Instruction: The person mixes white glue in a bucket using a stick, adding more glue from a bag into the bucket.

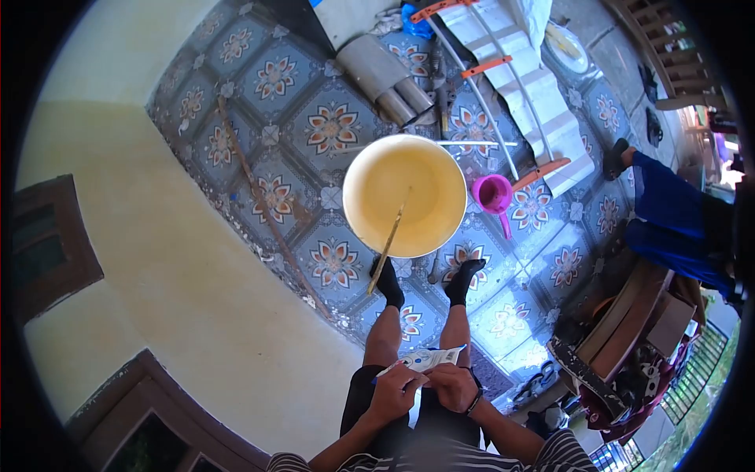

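Note:
A white printed packet (431, 359) is pinched between my two hands above my lap. My left hand (394, 394) is closed on its left side, and my right hand (454, 386) grips the right side, fingers curled under. The small print is too blurred to read. On the floor beyond my feet stands a wide round tub (373, 175) of yellowish liquid. A thin stick (391, 239) leans out over the tub's near rim, its far end in the liquid. To the tub's right is a pink dipper (493, 194) with a handle.
A rack with orange ends (486, 66) lies behind the dipper, beside white corrugated sheeting (515, 86). Grey metal rolls (383, 77) lie behind the tub. A long stick (255, 177) rests along the left wall. Another person's blue-clothed leg (668, 200) is at right, near stacked boards (633, 326).

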Motion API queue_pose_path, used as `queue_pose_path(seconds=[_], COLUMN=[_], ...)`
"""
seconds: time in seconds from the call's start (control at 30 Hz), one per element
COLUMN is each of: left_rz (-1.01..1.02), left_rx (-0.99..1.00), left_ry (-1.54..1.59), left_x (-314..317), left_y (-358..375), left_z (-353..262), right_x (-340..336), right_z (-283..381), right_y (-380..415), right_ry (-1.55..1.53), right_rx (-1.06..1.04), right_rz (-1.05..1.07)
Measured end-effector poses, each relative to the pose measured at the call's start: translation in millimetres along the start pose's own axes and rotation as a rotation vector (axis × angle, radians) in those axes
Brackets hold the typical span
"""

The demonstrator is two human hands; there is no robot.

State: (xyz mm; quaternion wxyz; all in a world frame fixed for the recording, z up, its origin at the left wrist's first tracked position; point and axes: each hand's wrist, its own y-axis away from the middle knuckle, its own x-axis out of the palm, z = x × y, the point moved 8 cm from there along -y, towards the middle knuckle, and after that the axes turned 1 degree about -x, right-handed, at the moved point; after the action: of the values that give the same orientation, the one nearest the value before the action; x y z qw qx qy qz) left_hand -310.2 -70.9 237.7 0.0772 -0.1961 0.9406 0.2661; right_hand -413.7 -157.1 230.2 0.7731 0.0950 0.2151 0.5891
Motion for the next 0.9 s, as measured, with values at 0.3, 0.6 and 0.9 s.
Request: queue_pose_path(seconds=[0.3, 0.6, 0.9], left_rz=[-0.001, -0.157, -0.208], left_rx=[0.031, 0.326, 0.399], left_ry=[-0.089, -0.363, -0.270], left_x=[-24.8, -52.2, -69.0], left_y=[10.8, 6.3, -20.3], left_z=[-0.8, -40.0, -82.9], right_x=[13.4, 25.7, -13.4], right_z=[11.6, 13.0, 73.4], right_y=[8.1, -16.9, -28.7], right_ry=[-0.039, -0.178, 0.084], right_rx=[0.047, -0.089, -0.230], right_rz=[-0.153, -0.237, -0.526])
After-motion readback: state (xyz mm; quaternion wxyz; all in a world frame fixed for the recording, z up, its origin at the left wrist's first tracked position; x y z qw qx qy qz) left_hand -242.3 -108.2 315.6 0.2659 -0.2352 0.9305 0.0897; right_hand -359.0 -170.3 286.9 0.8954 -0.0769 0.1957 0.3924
